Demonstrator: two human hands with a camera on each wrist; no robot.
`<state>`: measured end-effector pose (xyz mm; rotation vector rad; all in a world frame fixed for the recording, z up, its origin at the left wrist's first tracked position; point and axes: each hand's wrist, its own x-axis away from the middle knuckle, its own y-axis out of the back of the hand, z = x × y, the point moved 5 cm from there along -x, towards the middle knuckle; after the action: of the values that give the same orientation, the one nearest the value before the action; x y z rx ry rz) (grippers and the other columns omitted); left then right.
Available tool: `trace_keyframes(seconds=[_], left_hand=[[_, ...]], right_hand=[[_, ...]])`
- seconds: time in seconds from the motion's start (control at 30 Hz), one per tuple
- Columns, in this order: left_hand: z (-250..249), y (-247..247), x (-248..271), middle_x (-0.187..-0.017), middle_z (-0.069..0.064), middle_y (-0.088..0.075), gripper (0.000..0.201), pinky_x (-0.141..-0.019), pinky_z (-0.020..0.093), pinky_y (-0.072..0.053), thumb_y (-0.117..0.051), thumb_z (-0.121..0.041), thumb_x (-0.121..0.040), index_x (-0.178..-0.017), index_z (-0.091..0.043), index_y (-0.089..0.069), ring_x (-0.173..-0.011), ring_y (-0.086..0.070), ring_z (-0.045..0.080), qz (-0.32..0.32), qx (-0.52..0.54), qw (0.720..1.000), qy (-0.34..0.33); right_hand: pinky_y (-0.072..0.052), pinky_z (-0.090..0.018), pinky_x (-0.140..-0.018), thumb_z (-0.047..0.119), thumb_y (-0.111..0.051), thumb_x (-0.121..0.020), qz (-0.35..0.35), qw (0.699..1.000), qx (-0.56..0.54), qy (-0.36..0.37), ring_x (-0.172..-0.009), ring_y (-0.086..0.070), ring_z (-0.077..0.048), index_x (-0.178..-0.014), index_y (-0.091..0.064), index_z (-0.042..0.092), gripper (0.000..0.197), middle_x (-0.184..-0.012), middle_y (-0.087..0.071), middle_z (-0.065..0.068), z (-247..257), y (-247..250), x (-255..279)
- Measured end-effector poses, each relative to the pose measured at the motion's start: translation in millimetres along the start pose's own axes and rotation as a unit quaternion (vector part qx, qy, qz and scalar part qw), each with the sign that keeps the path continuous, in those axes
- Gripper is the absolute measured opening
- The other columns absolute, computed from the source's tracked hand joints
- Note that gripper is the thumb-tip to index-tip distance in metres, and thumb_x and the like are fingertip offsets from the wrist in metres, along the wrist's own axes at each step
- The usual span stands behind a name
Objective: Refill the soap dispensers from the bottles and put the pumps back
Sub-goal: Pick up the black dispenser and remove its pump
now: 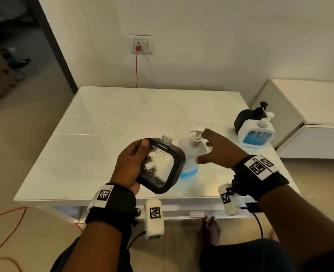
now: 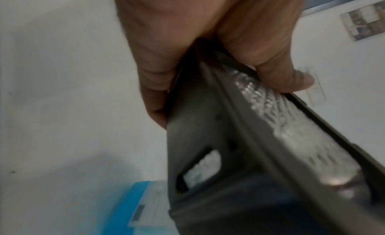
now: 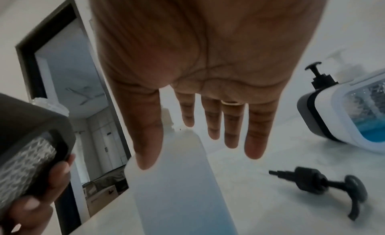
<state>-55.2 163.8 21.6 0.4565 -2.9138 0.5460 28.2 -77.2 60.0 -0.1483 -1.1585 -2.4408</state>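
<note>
While the left hand held the black dispenser up over the near edge of the table, its thumb lay across the textured clear front and the fingers were clamped round the back, so it was a solid grip. That dispenser was tilted, pump off, with its bare threaded neck pointing up and away. It looked empty through the window, though the left wrist view was too blurry to be sure.

Just to the right of it stood the refill bottle, upright on the table, white pump still on, with only a band of blue soap at the bottom. The right hand hovered over it, fingers spread apart and straight, holding nothing. In the head view a fingertip was right at the bottle's pump head, but I couldn't tell if it actually touched.

The loose black pump was lying on its side on the table to the right of the bottle, apart from everything else; it only showed in the right wrist view.

Further right, near the table's right edge, sat a white dispenser about half full of blue soap with its white pump on, and touching it from behind was another black dispenser with its pump fitted too.

A red cable ran down from the wall socket behind the table.
</note>
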Motion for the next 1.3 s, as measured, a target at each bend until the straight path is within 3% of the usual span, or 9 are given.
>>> trace_keyframes(seconds=[0.17,0.27,0.4,0.53,0.6,0.83,0.97,1.13,1.3], left_hand=[[3.9,-4.6,-2.4,-0.120,0.018,-0.076,0.069,-0.103,0.048,-0.053,-0.077,-0.059,-0.071,-0.118,-0.008,-0.075,-0.113,-0.072,0.033,0.047,0.043,0.997,0.043],[3.2,-6.2,0.3,-0.122,0.019,-0.075,0.080,-0.103,0.048,-0.054,-0.085,-0.064,-0.065,-0.120,-0.007,-0.075,-0.115,-0.072,0.035,0.074,0.042,0.995,0.045],[1.1,-15.7,6.4,-0.120,0.019,-0.075,0.060,-0.099,0.045,-0.058,-0.082,-0.051,-0.075,-0.116,-0.008,-0.074,-0.119,-0.069,0.040,0.079,0.020,0.997,0.015],[1.8,-22.9,14.0,-0.126,0.025,-0.071,0.064,-0.108,0.058,-0.052,-0.079,-0.054,-0.070,-0.116,-0.011,-0.072,-0.114,-0.068,0.037,0.086,0.008,0.996,0.003],[0.5,-24.1,16.7,-0.122,0.023,-0.072,0.069,-0.109,0.060,-0.051,-0.083,-0.056,-0.070,-0.118,-0.008,-0.072,-0.113,-0.069,0.036,0.088,0.007,0.996,-0.007],[3.2,-29.7,21.3,-0.125,0.022,-0.072,0.106,-0.108,0.055,-0.051,-0.093,-0.070,-0.055,-0.130,-0.001,-0.065,-0.120,-0.067,0.039,0.087,0.026,0.996,0.007],[5.9,-25.6,24.5,-0.131,0.016,-0.071,0.071,-0.107,0.064,-0.050,-0.068,-0.073,-0.077,-0.122,-0.018,-0.072,-0.126,-0.066,0.038,0.011,0.118,0.988,0.097],[14.1,-29.7,26.3,-0.137,0.012,-0.070,0.078,-0.095,0.061,-0.058,-0.026,-0.080,-0.098,-0.142,-0.026,-0.061,-0.124,-0.068,0.039,0.053,0.203,0.962,0.175],[18.6,-28.7,25.4,-0.134,0.012,-0.072,0.073,-0.079,0.055,-0.065,-0.028,-0.077,-0.099,-0.141,-0.028,-0.062,-0.118,-0.071,0.038,0.026,0.215,0.961,0.170]], right_hand=[[-0.040,-0.026,-0.092,0.038,-0.084,-0.078,-0.055,0.980,0.192,0.003,-0.119,-0.055,-0.014,-0.138,-0.055,0.030,0.067,-0.139,-0.058,0.006,23.7,42.7,33.7],[-0.037,-0.023,-0.088,0.040,-0.086,-0.075,-0.077,0.980,0.160,0.091,-0.113,-0.054,-0.008,-0.135,-0.055,0.038,0.067,-0.133,-0.058,0.013,52.6,62.9,53.9],[-0.030,-0.012,-0.098,0.051,-0.087,-0.068,0.039,0.964,0.134,0.228,-0.128,-0.038,0.004,-0.149,-0.036,0.046,0.096,-0.149,-0.040,0.026,91.1,42.5,67.3],[-0.007,0.004,-0.104,0.044,-0.091,-0.067,0.140,0.937,0.172,0.270,-0.131,-0.020,0.021,-0.158,-0.021,0.037,0.114,-0.155,-0.026,0.026,92.4,10.0,59.0],[-0.010,0.005,-0.104,0.034,-0.093,-0.069,0.159,0.936,0.156,0.273,-0.129,-0.017,0.030,-0.159,-0.021,0.031,0.115,-0.157,-0.028,0.023,89.4,3.9,56.0],[-0.025,-0.008,-0.112,0.027,-0.094,-0.066,0.153,0.922,0.162,0.317,-0.137,-0.034,0.001,-0.158,-0.022,0.022,0.117,-0.154,-0.039,0.009,99.2,-2.0,58.8],[-0.037,-0.023,-0.110,0.044,-0.085,-0.063,0.067,0.924,0.163,0.338,-0.135,-0.041,-0.007,-0.158,-0.024,0.022,0.115,-0.150,-0.042,0.005,109.0,4.1,56.2],[-0.036,-0.029,-0.114,0.037,-0.088,-0.065,0.048,0.928,0.129,0.345,-0.138,-0.039,-0.010,-0.156,-0.028,0.018,0.111,-0.153,-0.041,0.002,115.6,-5.3,47.7],[-0.027,-0.025,-0.118,0.024,-0.085,-0.074,0.070,0.924,0.157,0.340,-0.148,-0.028,-0.009,-0.160,-0.016,0.023,0.110,-0.163,-0.029,0.004,113.8,-14.2,44.5]])
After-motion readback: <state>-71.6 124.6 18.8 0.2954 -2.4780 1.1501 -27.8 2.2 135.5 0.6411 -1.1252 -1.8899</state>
